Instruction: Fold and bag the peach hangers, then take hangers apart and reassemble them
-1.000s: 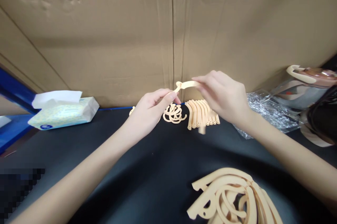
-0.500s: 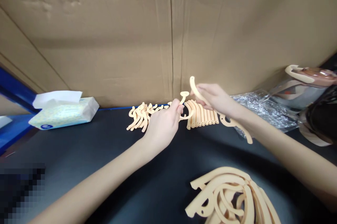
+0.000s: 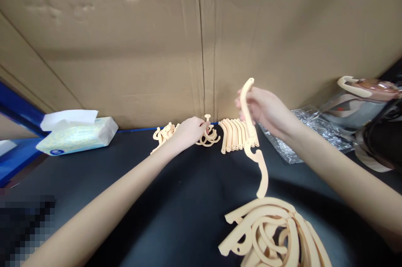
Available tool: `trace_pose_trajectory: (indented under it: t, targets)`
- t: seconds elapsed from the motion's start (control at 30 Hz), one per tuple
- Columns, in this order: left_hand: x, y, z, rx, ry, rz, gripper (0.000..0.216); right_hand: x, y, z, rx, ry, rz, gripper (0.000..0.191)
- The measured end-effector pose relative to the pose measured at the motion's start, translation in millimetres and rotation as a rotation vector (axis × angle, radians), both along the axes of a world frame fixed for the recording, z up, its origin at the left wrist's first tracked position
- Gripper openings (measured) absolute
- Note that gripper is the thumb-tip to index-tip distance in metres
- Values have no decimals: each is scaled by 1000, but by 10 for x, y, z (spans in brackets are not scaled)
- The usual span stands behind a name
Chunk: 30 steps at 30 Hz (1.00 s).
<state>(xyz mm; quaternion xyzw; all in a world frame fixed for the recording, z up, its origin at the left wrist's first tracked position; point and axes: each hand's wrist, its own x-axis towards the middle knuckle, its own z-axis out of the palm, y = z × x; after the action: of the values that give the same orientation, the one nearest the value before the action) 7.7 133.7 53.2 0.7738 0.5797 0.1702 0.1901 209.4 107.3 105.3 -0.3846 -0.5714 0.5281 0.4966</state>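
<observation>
My left hand (image 3: 190, 131) is closed at the back of the table, its fingertips pinching a small beige plastic hook (image 3: 207, 116) whose flat head points up. Just beside those fingers lie several curved hooks (image 3: 211, 139). My right hand (image 3: 265, 106) is raised and closed around a beige hanger arm (image 3: 246, 103). A second arm (image 3: 263, 175) hangs from its lower end, joined at a notched part, reaching down to the near pile. Behind it stands a row of slim curved hanger arms (image 3: 232, 135).
Near the front lies a pile of beige hanger pieces (image 3: 276, 212). Small S-shaped pieces (image 3: 165, 133) lie left of my left hand. A tissue pack (image 3: 75, 133) sits at left, crumpled clear plastic (image 3: 295, 150) at right. A cardboard wall (image 3: 125, 49) rises behind.
My left hand has moved slightly left and down to the hooks by the back edge. My right hand has shifted right, and the lower hanger arm has swung from pointing right to hanging down.
</observation>
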Motion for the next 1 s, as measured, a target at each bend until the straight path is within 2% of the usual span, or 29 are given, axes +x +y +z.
trace_pose_trajectory:
  t: [0.1,0.23,0.33,0.43,0.5,0.57,0.63,0.7,0.77,0.83,0.93,1.0]
  targets:
    - [-5,-31,11,1,3,34,43,2,0,1,-1,15,-36,3]
    - [-33,-79,1,40,-51,120,36,-8,4,-6,21,-26,-144,16]
    - [-36,-174,70,-20,-158,67,46,-19,-1,-14,80,-57,-223,30]
    - [-9,-333,189,-315,-405,-148,66,-23,2,-40,197,-41,-292,36]
    - [10,-435,254,-537,-683,-243,56,-12,16,-64,277,-32,-318,32]
    - [17,-500,286,-607,-929,-201,35,14,37,-83,345,-91,-328,26]
    - [5,-516,291,-530,-1052,-79,20,51,57,-95,431,-299,-339,18]
    - [-22,-502,282,-463,-1089,-4,14,81,68,-105,549,-647,-338,10]
    - [-51,-485,271,-429,-1057,15,15,86,61,-124,688,-1027,-296,13]
    - [-72,-484,266,-426,-1007,2,17,54,35,-160,816,-1309,-230,23]
    - [-71,-513,265,-439,-925,-16,17,-48,-31,-238,941,-1474,-134,28]
    - [-45,-538,258,-451,-857,-21,16,-124,-77,-291,955,-1512,-77,26]
